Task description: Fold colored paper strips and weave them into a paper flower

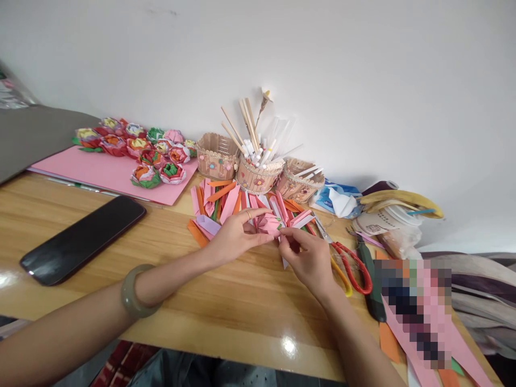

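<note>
A pink paper flower point(268, 223) with a bit of green at its right side is between my two hands, over the wooden table. My left hand point(237, 234) holds it from the left, thumb below and fingers above. At the flower's right edge, my right hand point(308, 255) has its thumb and index finger pinched together; what lies between them is too small to make out. Folded paper strips point(229, 201) in pink, orange, white and purple are spread just behind the hands.
Finished paper flowers point(139, 146) sit on pink sheets point(100, 172) at the left, behind a black phone-like object point(84, 239). Three decorated baskets point(258, 174) stand by the wall. Red-handled scissors point(350, 266), a green-handled tool point(373, 285), a cup point(379, 221) and a banana point(403, 199) are right.
</note>
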`<control>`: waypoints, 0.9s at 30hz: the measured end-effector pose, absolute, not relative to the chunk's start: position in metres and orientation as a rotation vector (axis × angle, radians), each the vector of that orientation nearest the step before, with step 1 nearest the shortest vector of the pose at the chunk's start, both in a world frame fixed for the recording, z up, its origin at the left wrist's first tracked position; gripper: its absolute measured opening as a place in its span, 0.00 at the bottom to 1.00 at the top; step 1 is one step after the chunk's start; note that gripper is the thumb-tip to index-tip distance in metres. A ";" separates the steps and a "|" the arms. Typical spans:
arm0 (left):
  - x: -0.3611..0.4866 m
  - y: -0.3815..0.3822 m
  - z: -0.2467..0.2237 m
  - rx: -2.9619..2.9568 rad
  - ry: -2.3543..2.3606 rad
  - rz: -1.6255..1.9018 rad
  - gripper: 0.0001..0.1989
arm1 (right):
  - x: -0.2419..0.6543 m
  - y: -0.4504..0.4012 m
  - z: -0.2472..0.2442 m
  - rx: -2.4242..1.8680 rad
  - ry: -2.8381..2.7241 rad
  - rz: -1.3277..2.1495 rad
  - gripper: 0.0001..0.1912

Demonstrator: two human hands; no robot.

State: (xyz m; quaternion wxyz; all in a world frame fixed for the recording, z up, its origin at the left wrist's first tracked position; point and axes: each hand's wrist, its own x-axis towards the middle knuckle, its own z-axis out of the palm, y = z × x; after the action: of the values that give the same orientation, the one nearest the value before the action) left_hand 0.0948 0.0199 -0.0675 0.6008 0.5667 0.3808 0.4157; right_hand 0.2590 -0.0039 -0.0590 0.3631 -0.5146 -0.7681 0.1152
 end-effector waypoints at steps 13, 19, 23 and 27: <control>0.093 0.019 -0.066 1.259 0.869 0.951 0.27 | 0.260 -0.002 -0.049 -1.380 -1.723 0.964 0.15; 0.093 0.020 -0.069 1.292 0.916 0.983 0.25 | 0.260 -0.003 -0.058 -1.453 -1.923 0.496 0.10; 0.093 0.022 -0.069 1.274 0.936 0.993 0.25 | 0.258 -0.003 -0.058 -1.465 -1.870 0.522 0.11; 0.092 0.022 -0.065 1.161 0.892 0.949 0.28 | 0.260 0.000 -0.051 -1.388 -1.661 0.942 0.13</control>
State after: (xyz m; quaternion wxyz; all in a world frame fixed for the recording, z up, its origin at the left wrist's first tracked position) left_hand 0.0918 0.0222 -0.0648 0.6431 0.5095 0.3915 0.4167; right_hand 0.2600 0.0001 -0.0515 0.3806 -0.5438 -0.6506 0.3689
